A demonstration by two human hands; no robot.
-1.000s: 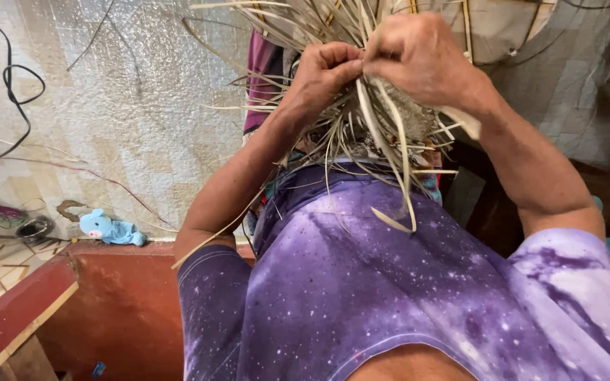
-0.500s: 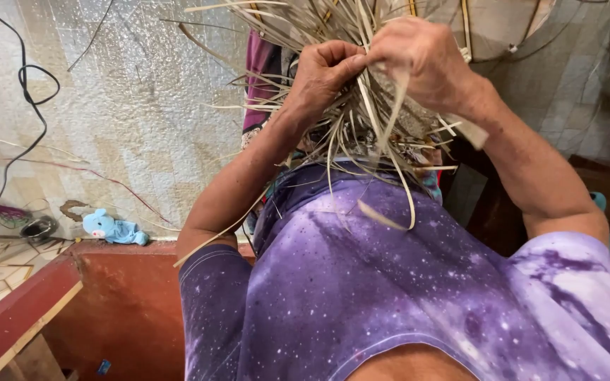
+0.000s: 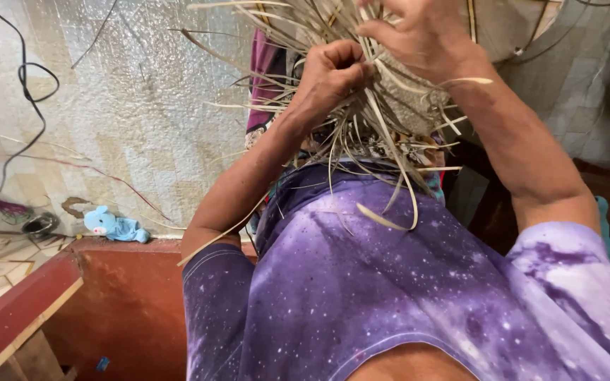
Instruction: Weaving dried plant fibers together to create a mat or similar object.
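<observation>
With the left hand (image 3: 333, 74) fisted around the dry straw bundle (image 3: 361, 134) and the right hand (image 3: 425, 35) pinching strands above it, brittle strips could snap or slip loose.

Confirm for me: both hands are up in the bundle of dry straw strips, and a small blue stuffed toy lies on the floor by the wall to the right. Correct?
Not quite. Left hand and right hand do grip the dry straw strips, but the blue stuffed toy lies to the left by the wall, as the head view shows.
</observation>
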